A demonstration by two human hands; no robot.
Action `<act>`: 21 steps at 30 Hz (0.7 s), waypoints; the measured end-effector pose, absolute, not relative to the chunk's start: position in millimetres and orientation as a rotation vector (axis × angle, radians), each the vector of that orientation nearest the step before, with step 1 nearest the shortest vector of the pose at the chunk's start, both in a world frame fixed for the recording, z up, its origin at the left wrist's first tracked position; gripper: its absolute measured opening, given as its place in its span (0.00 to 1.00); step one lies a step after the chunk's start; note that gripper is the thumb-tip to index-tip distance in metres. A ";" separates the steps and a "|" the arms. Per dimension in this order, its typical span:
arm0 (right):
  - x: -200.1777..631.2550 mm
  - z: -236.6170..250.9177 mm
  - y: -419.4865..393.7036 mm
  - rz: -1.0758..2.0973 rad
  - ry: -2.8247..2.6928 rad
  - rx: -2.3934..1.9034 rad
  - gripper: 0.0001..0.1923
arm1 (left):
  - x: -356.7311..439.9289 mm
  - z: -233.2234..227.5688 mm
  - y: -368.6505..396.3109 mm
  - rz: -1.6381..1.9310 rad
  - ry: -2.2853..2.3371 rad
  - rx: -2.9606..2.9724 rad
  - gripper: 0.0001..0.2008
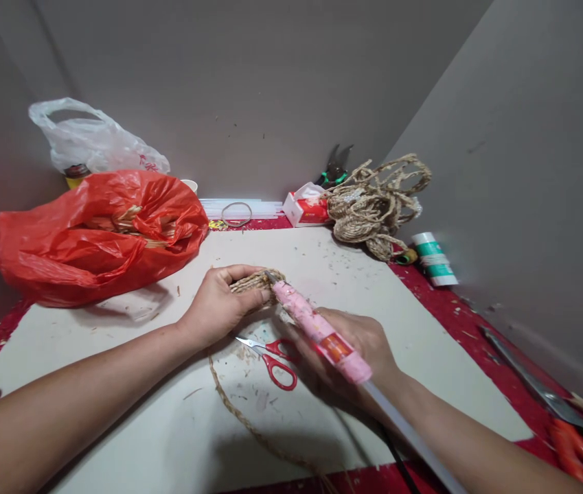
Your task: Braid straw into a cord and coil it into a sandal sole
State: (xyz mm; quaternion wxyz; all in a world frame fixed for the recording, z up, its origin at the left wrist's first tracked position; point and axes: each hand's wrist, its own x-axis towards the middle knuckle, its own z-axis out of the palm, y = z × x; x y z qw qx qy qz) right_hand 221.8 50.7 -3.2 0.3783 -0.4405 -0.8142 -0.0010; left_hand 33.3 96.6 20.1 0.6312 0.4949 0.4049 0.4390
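Observation:
My left hand (219, 305) grips a small coiled piece of braided straw rope (255, 281) on the white board (322, 254). My right hand (358, 357) holds a glue gun wrapped in pink tape (316, 329), its metal tip touching the coil's top right edge. A clear glue stick (409, 432) sticks out of the gun's rear toward me. A loose tail of the braid (250, 422) runs from the coil toward the near edge. Small red-handled scissors (275, 357) lie on the board between my hands.
A red plastic bag (95, 237) with straw and a white plastic bag (95, 140) sit at the left. A pile of braided rope (373, 202), a red-white box (306, 206), pliers (335, 168) and a green-white spool (435, 259) lie at the back right. Large shears (564, 418) rest at the right edge.

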 end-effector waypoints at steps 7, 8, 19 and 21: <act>223.4 7.3 49.6 -0.341 -2.270 -1.055 0.14 | 30.9 26.2 99.9 0.877 0.895 0.978 0.12; 222.7 9.6 48.7 -0.342 -2.284 -1.066 0.14 | 30.3 27.5 100.7 0.856 0.890 0.960 0.11; 222.5 15.9 46.6 -0.300 -2.386 -1.098 0.13 | 27.4 28.7 105.9 0.818 0.866 0.933 0.11; 222.8 16.7 46.0 -0.272 -2.396 -1.104 0.12 | 27.3 29.0 105.8 0.824 0.878 0.936 0.12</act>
